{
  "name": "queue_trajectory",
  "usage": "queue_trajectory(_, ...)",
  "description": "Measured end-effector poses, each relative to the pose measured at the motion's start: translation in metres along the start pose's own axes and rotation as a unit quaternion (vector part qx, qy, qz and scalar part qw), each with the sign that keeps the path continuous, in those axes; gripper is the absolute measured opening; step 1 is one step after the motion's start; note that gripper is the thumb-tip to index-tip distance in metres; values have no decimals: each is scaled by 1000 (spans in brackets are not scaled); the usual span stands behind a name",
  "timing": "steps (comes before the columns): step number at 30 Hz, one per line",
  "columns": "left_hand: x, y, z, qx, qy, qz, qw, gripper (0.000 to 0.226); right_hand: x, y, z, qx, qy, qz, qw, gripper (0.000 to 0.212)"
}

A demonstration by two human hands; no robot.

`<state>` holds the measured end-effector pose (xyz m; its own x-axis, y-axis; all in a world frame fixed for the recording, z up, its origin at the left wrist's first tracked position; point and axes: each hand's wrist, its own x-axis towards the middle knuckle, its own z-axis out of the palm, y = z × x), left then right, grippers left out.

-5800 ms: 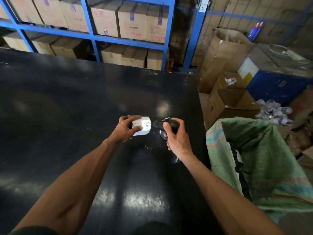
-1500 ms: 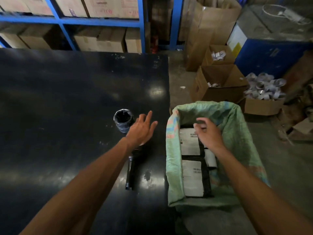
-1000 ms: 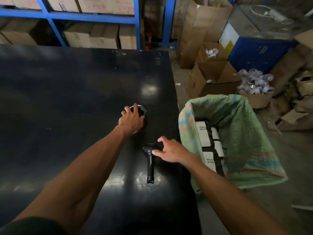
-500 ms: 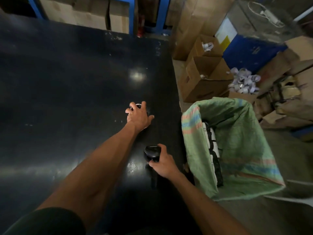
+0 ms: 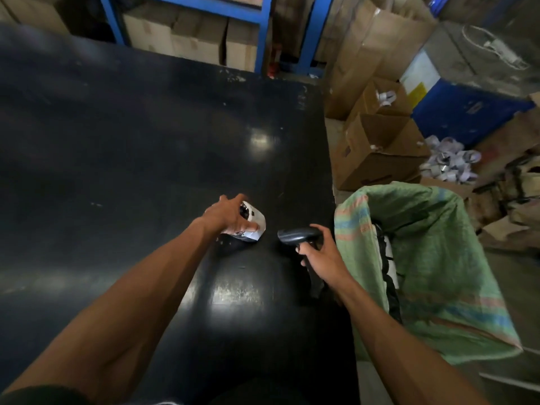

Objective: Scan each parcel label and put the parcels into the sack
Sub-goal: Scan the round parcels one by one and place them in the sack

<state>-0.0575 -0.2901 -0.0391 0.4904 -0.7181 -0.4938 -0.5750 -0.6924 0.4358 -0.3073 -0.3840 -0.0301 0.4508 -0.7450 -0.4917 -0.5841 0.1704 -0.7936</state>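
Note:
A small dark parcel (image 5: 254, 222) with a white label lies on the black table (image 5: 131, 141), tipped so the label faces right. My left hand (image 5: 226, 216) grips it from the left, thumb on the label. My right hand (image 5: 320, 255) holds a black handheld scanner (image 5: 296, 235) by its handle, its head pointing left at the parcel, a short gap away. The green woven sack (image 5: 438, 247) stands open beside the table's right edge; dark parcels with white labels (image 5: 388, 258) show inside it.
Open cardboard boxes (image 5: 377, 150) stand on the floor past the sack, with a heap of white label rolls (image 5: 450, 163) to their right. Blue shelving (image 5: 260, 33) with cartons runs behind the table. A blue and grey cabinet (image 5: 467, 112) is at the far right.
My left hand has tipped the parcel so its white label shows. My right hand has lifted the scanner off the table and aimed it at the label.

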Motion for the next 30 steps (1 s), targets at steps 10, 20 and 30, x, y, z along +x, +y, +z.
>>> queue_trajectory(10, -37, -30, -2, -102, 11, 92, 990, 86, -32, -22, -3, 25, -47, -84, 995, 52)
queue_trajectory(20, -69, -44, -2, -73, 113, 161, 978, 85, -57, -36, 3, -47, -40, -172, 983, 41)
queue_trajectory(30, -84, -41, 9, -84, 233, 183, 951, 75, -66, -64, 17, 3, -4, -167, 986, 40)
